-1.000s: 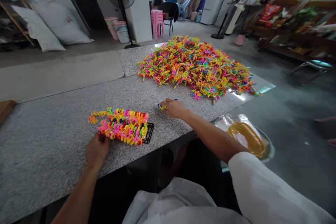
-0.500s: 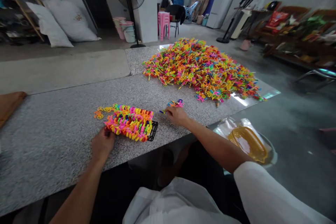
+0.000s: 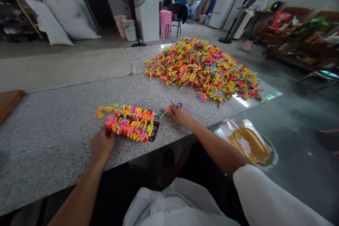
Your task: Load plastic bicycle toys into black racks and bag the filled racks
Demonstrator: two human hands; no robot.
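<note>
Left hand (image 3: 102, 144) pinching near corner of black rack (image 3: 155, 131) packed with neon plastic clips (image 3: 131, 122) on granite counter (image 3: 53, 141). Right hand (image 3: 180, 114) just beyond, fingers closed on few loose clips (image 3: 167, 109). Farther back, big clip pile (image 3: 201, 67).

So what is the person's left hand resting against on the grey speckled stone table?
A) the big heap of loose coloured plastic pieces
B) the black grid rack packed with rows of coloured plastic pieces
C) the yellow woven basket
B: the left hand touches the near end of the black grid rack packed with coloured plastic pieces, while the big heap of loose pieces lies far across the table.
</note>
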